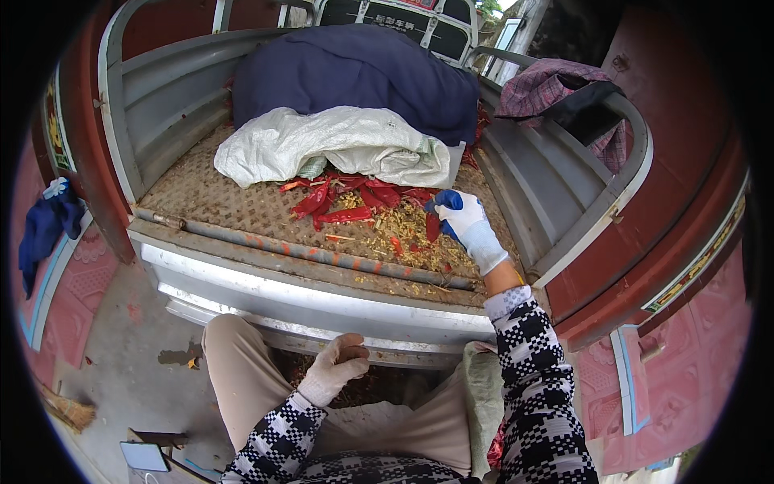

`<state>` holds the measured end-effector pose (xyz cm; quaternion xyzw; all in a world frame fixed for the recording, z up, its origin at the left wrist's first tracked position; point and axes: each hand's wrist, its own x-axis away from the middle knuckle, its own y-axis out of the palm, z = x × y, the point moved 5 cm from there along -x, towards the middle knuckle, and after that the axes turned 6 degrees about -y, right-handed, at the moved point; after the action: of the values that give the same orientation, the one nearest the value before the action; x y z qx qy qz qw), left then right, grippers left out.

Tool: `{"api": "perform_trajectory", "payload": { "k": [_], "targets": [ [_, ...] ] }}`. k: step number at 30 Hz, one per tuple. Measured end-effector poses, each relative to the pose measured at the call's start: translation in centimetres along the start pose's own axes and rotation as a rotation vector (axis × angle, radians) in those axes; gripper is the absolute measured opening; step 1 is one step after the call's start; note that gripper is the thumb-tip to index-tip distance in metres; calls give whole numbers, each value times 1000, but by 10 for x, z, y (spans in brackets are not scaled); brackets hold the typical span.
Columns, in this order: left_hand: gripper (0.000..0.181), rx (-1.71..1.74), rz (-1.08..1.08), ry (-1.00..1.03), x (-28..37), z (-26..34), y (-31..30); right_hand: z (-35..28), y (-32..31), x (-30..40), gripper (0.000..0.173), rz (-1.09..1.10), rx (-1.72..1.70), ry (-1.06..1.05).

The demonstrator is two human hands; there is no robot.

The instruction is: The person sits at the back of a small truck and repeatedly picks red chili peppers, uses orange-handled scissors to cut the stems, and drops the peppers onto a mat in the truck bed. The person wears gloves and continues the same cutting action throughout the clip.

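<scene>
My right hand (464, 219), in a white and blue coated work glove, reaches into the truck bed with its fingers curled down. A red chili pepper (432, 227) lies right at its fingertips; whether they grip it is hidden. Flattened red dried chilies (344, 215) spill from under a white woven sack (326, 142), among scattered yellow seeds (399, 227). My left hand (336, 368), in a pale knit glove, hovers over my lap with loosely bent fingers and nothing visible in it. Dark red bits (357, 387) show in the shadow between my knees.
A dark blue cloth (357, 72) covers a large mound behind the sack. Metal side walls (544, 181) and a tail edge (314, 278) bound the bed. A plaid garment (550, 91) hangs on the right rail. Lower left are a broom (72, 408) and a phone-like device (144, 457).
</scene>
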<state>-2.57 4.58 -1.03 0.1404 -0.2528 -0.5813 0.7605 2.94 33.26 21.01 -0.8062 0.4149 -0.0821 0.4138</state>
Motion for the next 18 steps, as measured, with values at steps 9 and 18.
{"api": "perform_trajectory", "payload": {
  "k": [9, 18],
  "targets": [
    [59, 169, -84, 124, 24, 52, 32, -48, 74, 153, 26, -701, -746, -131],
    [17, -148, -97, 130, 38, 53, 45, -59, 100, 176, 30, -357, -15, -921]
  ]
}}
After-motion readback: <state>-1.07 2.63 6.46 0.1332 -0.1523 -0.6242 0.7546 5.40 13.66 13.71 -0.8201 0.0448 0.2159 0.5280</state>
